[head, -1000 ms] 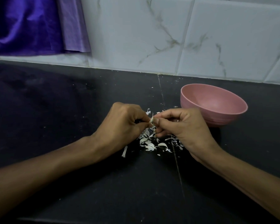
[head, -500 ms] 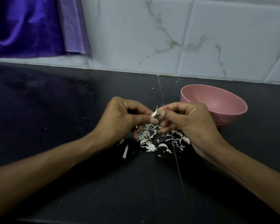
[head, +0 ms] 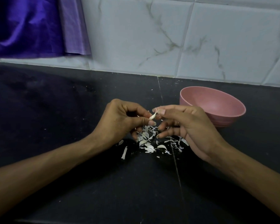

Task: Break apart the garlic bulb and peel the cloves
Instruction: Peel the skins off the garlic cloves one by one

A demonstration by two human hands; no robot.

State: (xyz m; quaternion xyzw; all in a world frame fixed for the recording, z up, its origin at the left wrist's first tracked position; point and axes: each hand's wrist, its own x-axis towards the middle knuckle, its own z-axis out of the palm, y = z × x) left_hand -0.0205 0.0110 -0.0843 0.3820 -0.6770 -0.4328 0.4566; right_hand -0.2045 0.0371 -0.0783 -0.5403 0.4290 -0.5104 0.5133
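Left hand [head: 120,122] pinches the garlic clove [head: 152,116] just left of the pink bowl [head: 217,109]; right hand [head: 183,123] pinches its skin. Clove likely light, slippery; hold its ends.

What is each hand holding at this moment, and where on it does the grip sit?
The left hand pinches a small garlic clove at its lower end; the right hand pinches a strip of skin at the clove's upper tip.

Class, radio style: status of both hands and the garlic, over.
Left hand pinching garlic clove. Right hand pinching its skin. Peel scraps piled beneath on counter. Pink bowl right, nothing obstructing.
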